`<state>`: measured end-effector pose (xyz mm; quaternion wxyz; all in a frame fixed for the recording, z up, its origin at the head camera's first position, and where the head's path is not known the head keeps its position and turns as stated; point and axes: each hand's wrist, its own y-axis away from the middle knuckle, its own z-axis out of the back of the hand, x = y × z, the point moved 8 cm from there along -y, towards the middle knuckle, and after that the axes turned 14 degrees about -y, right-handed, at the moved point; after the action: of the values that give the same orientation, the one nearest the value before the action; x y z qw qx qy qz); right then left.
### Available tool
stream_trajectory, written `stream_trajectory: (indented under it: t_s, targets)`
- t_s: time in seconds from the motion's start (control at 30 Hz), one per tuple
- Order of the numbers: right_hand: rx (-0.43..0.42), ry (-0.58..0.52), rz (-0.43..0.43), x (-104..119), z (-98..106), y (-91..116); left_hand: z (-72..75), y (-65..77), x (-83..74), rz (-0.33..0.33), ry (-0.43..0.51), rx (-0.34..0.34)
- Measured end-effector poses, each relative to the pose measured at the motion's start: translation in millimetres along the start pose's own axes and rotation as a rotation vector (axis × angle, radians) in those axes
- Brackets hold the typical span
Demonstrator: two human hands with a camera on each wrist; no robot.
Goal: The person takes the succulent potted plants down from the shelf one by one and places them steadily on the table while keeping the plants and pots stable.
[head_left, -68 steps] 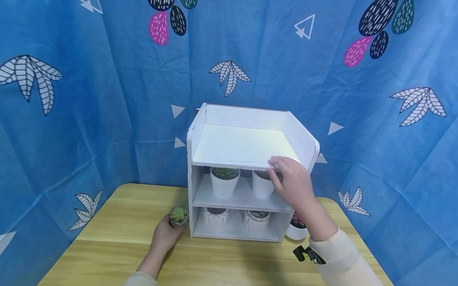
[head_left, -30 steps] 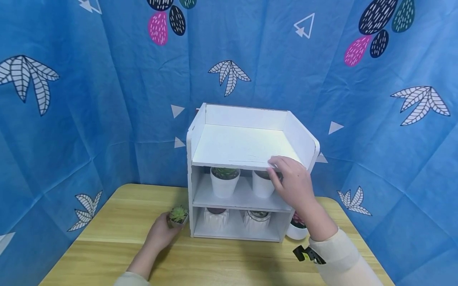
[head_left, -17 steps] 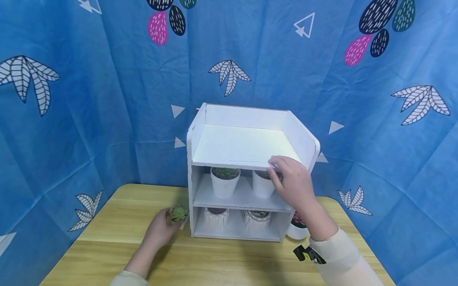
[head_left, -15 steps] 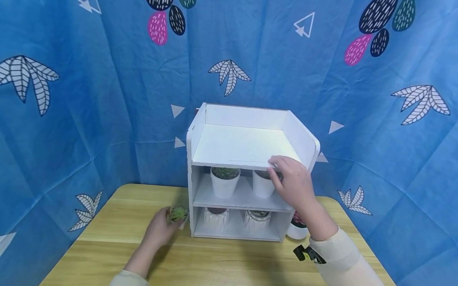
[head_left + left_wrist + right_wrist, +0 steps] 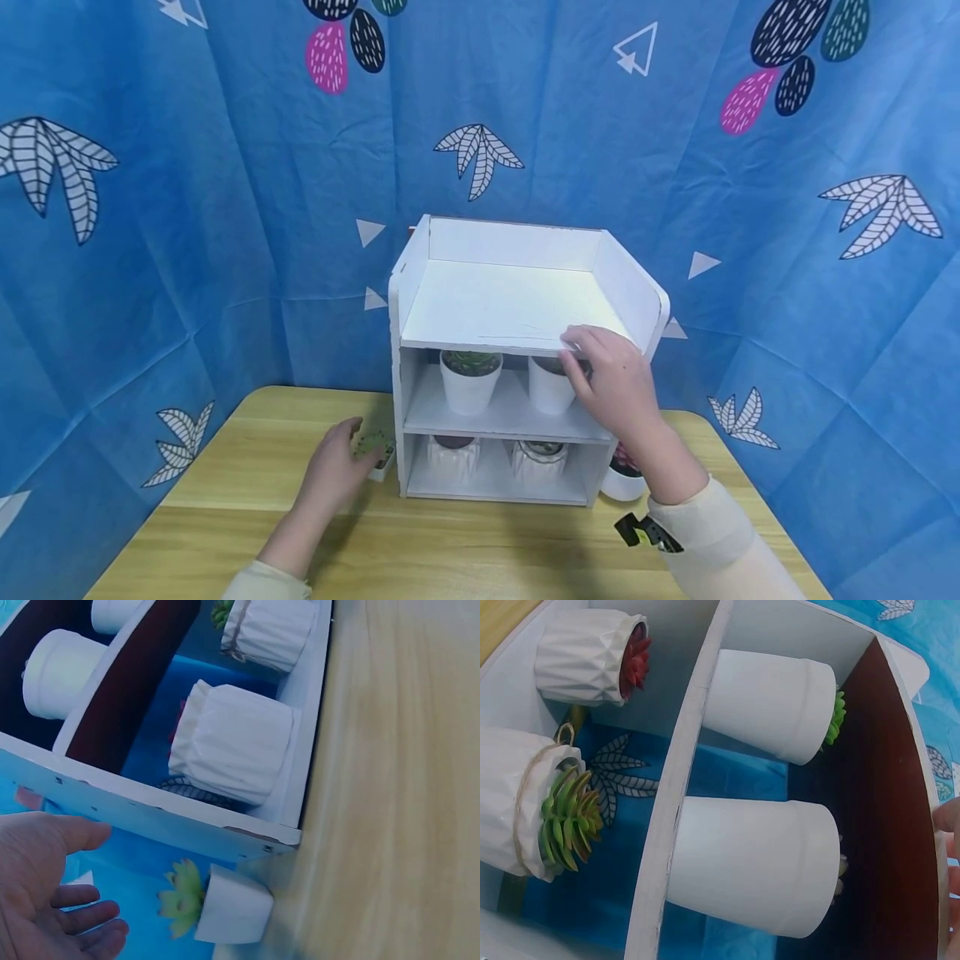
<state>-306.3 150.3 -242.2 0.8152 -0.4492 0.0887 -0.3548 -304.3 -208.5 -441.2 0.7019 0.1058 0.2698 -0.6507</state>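
Beside the left wall of a white wooden shelf (image 5: 498, 304), a small potted succulent (image 5: 236, 907) in a white pot stands on the table. My left hand (image 5: 332, 473) is close by with its fingers loose and spread; in the left wrist view a gap separates them from the plant. My right hand (image 5: 618, 383) grips the front edge of the shelf's top board, thumb below and fingers above. Only some of its fingertips (image 5: 949, 817) show in the right wrist view.
Two smooth white pots (image 5: 471, 387) with succulents occupy the middle level. On the bottom level sit two ribbed white pots (image 5: 453, 458), one tied with twine. A pink-red succulent in a white pot (image 5: 622, 486) stands right of the shelf. A blue patterned cloth (image 5: 322, 208) hangs behind.
My left hand has let go of the potted succulent and drawn slightly back from it, fingers spreading. The pot stays beside the shelf. My right hand keeps its grip on the top board.
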Motion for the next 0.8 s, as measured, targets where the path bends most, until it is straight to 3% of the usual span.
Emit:
stream_trajectory:
  t_s: [0.4, 0.63, 0.8]
  targets:
    - [-0.003, 0.001, 0.007, 0, -1, -1, 28.4, -7.0, -20.8, -0.067, -0.033, -0.111]
    - [-0.004, 0.002, 0.009, 0, -1, -1, 46.2, -8.6, -39.9, -0.109, -0.051, -0.196]
    - [-0.001, 0.004, 0.007, 0, 0, -1, 58.0, -9.1, -52.9, -0.128, -0.079, -0.221]
